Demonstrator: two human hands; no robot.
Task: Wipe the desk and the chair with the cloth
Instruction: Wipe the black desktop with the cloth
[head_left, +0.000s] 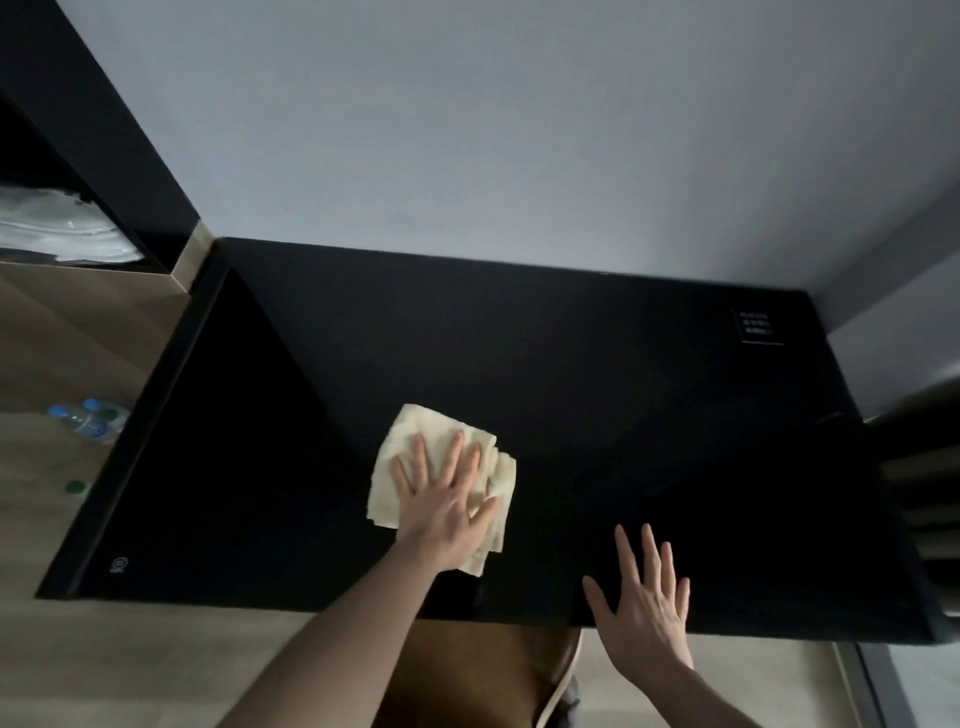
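The cloth (441, 478), a cream, rumpled and loosely folded rag, is lying on the black desk (571, 374), near its front edge and a little left of the middle. The left hand (441, 512) is pressing down on it with fingers straight and spread, the palm covering the cloth's near right part while the fingertips are reaching toward its far edge; nothing is curled around the fabric. The right hand (644, 608) is resting flat on the desk surface to the right of the cloth, well apart from it, fingers also straight and splayed, holding nothing, with the wrist hanging over the near edge.

The chair (483, 670), with a brown seat, is sitting tucked under the near edge of the desk, between the two forearms, and is only partly showing.

A small dark label with white print (756, 325) is lying at the far right corner of the desk. To the left, on the wooden floor, plastic bottles with blue caps (85, 415) are standing beside the desk's left edge. Farther left, folded white fabric (57, 231) is sitting in a dark shelf opening. A pale grey wall (493, 130) is rising behind the desk.
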